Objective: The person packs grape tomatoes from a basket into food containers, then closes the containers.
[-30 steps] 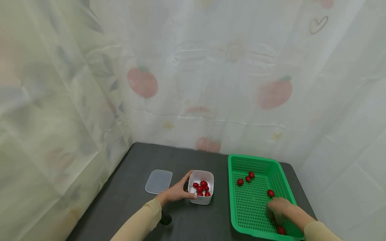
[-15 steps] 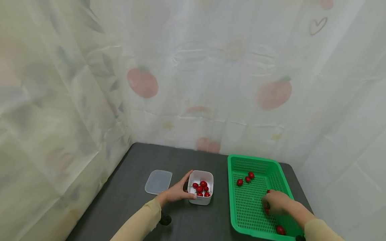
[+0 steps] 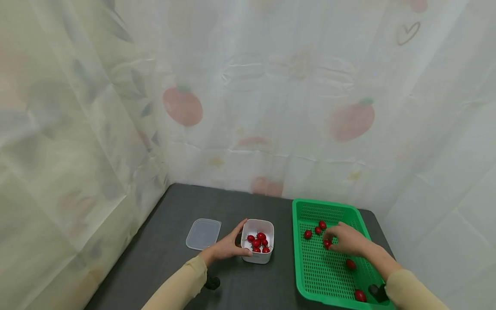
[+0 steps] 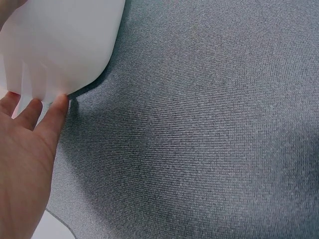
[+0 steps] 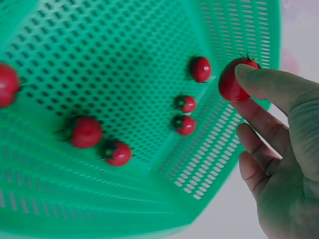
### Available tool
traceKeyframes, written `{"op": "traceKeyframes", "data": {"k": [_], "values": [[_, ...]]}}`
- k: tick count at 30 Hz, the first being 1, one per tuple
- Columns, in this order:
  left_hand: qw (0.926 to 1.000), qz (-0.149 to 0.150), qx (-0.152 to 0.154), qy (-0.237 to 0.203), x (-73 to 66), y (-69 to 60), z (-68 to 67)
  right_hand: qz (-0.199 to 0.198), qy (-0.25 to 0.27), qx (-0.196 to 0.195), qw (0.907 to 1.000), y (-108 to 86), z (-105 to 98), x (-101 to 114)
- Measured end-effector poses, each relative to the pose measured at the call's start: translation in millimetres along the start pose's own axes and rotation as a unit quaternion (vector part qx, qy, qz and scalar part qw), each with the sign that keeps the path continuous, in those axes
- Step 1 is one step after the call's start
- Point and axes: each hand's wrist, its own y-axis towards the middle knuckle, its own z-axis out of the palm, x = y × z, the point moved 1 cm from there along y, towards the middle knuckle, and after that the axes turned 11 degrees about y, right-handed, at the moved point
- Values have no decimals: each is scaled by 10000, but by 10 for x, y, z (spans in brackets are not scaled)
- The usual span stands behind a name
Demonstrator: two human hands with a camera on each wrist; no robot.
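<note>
My left hand [image 3: 226, 248] holds the side of a white square container [image 3: 258, 258], thumb along the near wall and fingers at the far corner. Several red cherry tomatoes [image 3: 256, 243] lie inside it. In the left wrist view, the fingertips of that hand [image 4: 25, 154] touch the container's wall [image 4: 65, 40]. My right hand [image 3: 348, 240] is over the green basket [image 3: 315, 271] and pinches a cherry tomato [image 5: 233, 82] between thumb and forefinger. More cherry tomatoes lie in the basket, three at its far left [image 3: 318, 230] and others nearer the right side [image 3: 350, 264].
A translucent flat lid [image 3: 203, 234] lies on the dark table [image 3: 232, 202], left of the container. The basket stands at the table's right side. Printed curtains [image 3: 248, 107] hang behind and to both sides.
My right hand has moved from the near right part of the basket up and leftward, with a cherry tomato pinched in its fingers. The left hand and container have stayed put.
</note>
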Motion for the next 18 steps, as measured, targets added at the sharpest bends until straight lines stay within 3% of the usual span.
{"op": "traceKeyframes", "data": {"k": [10, 18], "values": [[10000, 22, 9, -83, -13, -5, 4, -105, 138, -189, 9997, 315, -127, 259], [9999, 45, 29, -85, 0, 1, 7, -290, 197, -143, 9993, 596, -92, 465]]}}
